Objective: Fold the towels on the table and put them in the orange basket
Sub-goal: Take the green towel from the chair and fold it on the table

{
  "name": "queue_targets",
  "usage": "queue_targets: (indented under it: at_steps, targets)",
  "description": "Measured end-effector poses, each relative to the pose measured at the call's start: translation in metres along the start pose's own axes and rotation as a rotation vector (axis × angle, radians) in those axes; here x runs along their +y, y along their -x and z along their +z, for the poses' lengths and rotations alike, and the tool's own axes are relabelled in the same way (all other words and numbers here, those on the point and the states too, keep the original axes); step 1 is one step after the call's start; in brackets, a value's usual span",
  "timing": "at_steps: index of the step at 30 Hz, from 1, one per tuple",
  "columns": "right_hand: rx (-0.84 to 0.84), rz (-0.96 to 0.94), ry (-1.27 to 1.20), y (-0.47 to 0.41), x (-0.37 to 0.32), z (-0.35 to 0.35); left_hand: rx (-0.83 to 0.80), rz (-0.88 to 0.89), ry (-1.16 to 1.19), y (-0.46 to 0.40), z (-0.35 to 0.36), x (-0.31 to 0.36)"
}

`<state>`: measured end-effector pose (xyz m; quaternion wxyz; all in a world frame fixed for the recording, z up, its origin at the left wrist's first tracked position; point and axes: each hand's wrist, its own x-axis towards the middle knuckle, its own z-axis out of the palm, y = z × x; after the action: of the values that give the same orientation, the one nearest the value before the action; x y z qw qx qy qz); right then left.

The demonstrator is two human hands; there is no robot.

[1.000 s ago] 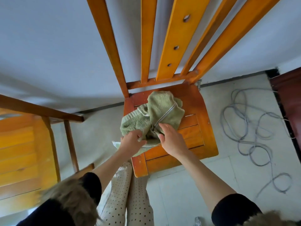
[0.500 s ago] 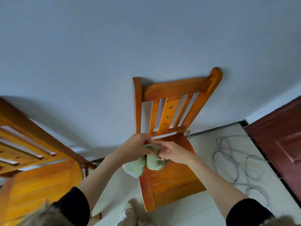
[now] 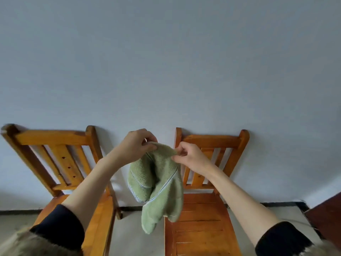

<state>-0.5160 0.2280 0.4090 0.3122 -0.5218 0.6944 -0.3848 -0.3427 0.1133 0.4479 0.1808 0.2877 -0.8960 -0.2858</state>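
Here the green towel [image 3: 156,183] hangs bunched in the air between two wooden chairs, long axis running toward 6 o'clock from its top edge, pinched by left hand [image 3: 137,145] and right hand [image 3: 190,157] alike.

You hold one green towel [image 3: 158,183] in the air, pinched at its top edge by your left hand [image 3: 137,146] and your right hand [image 3: 190,157], the two grips close together. The terry cloth hangs below them in loose, bunched folds, not spread flat. A pale stripe runs near its hem, and a lighter woven band shows on the lower left fold. Its lowest corner dangles free, touching nothing.
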Motion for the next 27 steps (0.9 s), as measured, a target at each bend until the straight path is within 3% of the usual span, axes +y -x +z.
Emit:
queue_targets:
  at_steps: [9, 17, 23, 27]
  targets:
    - [-0.345, -0.284, 0.012, -0.011, -0.113, 0.094, 0.232, -0.176, -0.147, 0.132, -0.114, -0.012]
    - [-0.638, -0.396, 0.176, -0.003, -0.21, 0.21, 0.605, -0.449, -0.224, 0.3, -0.217, -0.055]
    - [-0.575, -0.521, 0.242, 0.011, -0.288, 0.343, 0.631, -0.657, -0.41, 0.441, -0.268, -0.103]
    - [-0.48, -0.562, 0.16, 0.031, -0.33, 0.439, 0.772, -0.74, -0.442, 0.532, -0.297, -0.132]
